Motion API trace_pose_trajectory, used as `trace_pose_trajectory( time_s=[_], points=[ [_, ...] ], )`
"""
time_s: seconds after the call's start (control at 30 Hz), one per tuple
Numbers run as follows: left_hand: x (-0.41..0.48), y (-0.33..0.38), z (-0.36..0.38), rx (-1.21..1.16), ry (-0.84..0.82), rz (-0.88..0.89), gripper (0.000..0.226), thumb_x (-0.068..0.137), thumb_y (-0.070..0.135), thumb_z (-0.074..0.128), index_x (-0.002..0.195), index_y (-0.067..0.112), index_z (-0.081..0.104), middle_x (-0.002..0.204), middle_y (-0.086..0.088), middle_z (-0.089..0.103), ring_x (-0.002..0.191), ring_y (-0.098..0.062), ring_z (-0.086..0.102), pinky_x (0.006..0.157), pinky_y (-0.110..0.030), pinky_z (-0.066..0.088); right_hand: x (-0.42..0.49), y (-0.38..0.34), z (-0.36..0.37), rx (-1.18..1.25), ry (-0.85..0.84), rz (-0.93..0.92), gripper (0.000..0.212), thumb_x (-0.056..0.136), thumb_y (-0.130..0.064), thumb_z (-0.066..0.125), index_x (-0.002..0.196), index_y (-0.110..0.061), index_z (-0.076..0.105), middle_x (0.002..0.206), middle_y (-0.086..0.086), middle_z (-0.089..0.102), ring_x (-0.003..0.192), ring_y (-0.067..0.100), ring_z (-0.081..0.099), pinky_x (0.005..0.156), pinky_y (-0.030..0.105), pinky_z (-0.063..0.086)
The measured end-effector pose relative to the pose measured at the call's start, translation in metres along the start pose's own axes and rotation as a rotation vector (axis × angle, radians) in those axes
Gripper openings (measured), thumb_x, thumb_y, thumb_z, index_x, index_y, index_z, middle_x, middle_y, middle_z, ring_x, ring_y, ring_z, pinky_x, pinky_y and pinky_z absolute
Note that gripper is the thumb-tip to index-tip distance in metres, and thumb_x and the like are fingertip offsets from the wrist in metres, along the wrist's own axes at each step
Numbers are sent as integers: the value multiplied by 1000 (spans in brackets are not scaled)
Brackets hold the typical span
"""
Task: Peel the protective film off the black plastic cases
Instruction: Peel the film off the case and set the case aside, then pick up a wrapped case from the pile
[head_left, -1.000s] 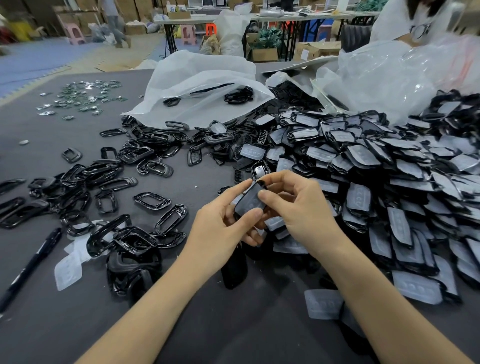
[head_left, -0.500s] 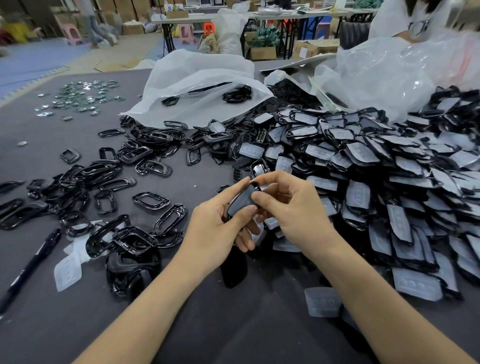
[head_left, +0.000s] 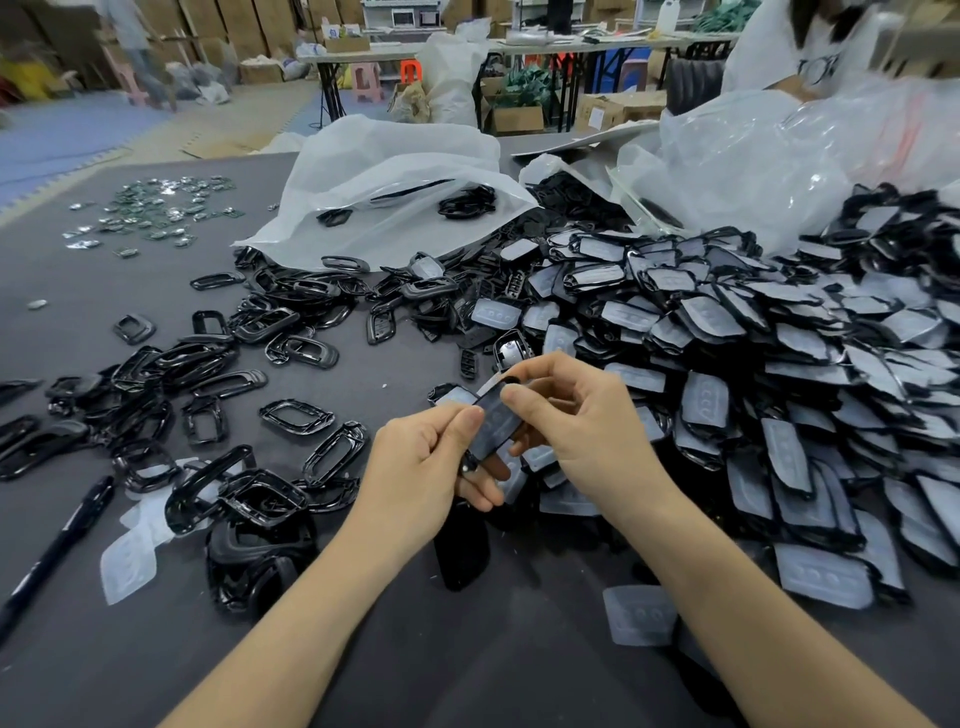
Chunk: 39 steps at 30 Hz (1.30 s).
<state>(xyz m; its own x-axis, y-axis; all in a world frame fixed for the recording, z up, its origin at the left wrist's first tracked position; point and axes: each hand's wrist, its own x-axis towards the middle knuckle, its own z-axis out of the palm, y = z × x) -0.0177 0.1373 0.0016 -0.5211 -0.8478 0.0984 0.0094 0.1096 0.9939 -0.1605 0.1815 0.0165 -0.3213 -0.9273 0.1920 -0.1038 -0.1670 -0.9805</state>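
Presently, the dark grey tabletop (head_left: 156, 649) carries a large heap of film-covered black cases (head_left: 779, 389), taken here as the reference. A white plastic bag (head_left: 395, 171) lies behind the heap's left end. Loose black frames (head_left: 208, 374) are scattered left of the heap. Both hands work at the heap's near-left edge. The left hand (head_left: 421, 478) has its fingers grasping the lower end of one black case (head_left: 493, 421). The right hand (head_left: 582, 431) pinches its upper end between thumb and forefinger. The case is tilted, held above the heap's edge. One loose film piece (head_left: 641, 616) lies flat just in front of the heap.
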Motion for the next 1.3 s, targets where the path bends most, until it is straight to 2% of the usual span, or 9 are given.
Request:
trace_pose_trajectory(
  time_s=[0.17, 0.23, 0.4, 0.57, 0.73, 0.87, 1.03, 1.17, 1.3],
  points=[
    [0, 4, -4, 36, 1, -16, 53, 88, 51, 41, 61, 15, 69, 49, -14, 60, 33, -19, 49, 36, -19, 38, 0, -5, -3, -67, 88, -30, 10, 86, -3, 67, 85, -13, 67, 66, 2, 63, 49, 6, 55, 48, 19, 47],
    [3, 3, -12, -35, 91, -24, 55, 89, 55, 39, 74, 14, 72, 55, -12, 61, 34, -17, 45, 36, -18, 32, 0, -10, -11, -76, 162, -50, 10, 87, -5, 68, 88, -15, 67, 61, -4, 63, 46, 8, 55, 48, 19, 48],
    [17, -8, -39, 467, 399, 62, 24, 97, 18, 52, 87, 31, 69, 81, 10, 71, 68, -4, 59, 65, -19, 44, 13, -29, -56, -260, 368, -114, 19, 89, -7, 65, 82, -25, 64, 61, -7, 64, 46, 7, 57, 56, 26, 54],
    [22, -19, -47, 704, 310, 0, 33, 92, 3, 53, 119, 18, 64, 107, 0, 65, 100, -17, 60, 85, -24, 39, 58, -61, -122, -659, 526, -242, 17, 90, -12, 63, 85, -28, 67, 69, -7, 63, 51, 1, 55, 54, 13, 44],
    [20, -19, -43, 904, 261, 35, 42, 87, 5, 56, 127, 17, 60, 122, -5, 63, 119, -26, 53, 102, -40, 39, 90, -52, -164, -1031, 465, 23, 12, 88, -14, 63, 96, -18, 71, 96, 12, 70, 88, 25, 61, 73, 23, 35],
    [16, -16, -53, 1173, 380, -172, 46, 91, 22, 52, 136, 29, 49, 142, -1, 47, 136, -30, 31, 108, -48, 24, 84, -35, -166, -1096, 419, 129, 14, 87, -12, 62, 94, -16, 73, 104, 16, 69, 101, 31, 60, 80, 27, 38],
    [19, -18, -61, 1094, 306, -111, 41, 91, 2, 47, 130, 14, 57, 135, -8, 54, 123, -31, 47, 97, -39, 37, 80, -43, -142, -1237, 522, 6, 18, 90, -16, 58, 101, -16, 71, 112, 21, 58, 107, 38, 52, 93, 38, 39],
    [21, -21, -59, 1028, 285, -1, 38, 91, 1, 53, 125, 14, 61, 126, -3, 59, 117, -24, 50, 93, -29, 36, 79, -62, -64, -934, 205, -173, 12, 89, -12, 62, 92, -13, 74, 86, 3, 69, 73, 10, 60, 77, 23, 45],
    [23, -20, -58, 954, 313, 66, 33, 87, 2, 63, 119, 9, 65, 112, -7, 65, 107, -25, 59, 94, -36, 45, 94, -42, 11, -1045, -170, -133, 20, 91, -10, 53, 95, -10, 73, 95, 7, 71, 89, 19, 63, 86, 34, 51]
  ],
)
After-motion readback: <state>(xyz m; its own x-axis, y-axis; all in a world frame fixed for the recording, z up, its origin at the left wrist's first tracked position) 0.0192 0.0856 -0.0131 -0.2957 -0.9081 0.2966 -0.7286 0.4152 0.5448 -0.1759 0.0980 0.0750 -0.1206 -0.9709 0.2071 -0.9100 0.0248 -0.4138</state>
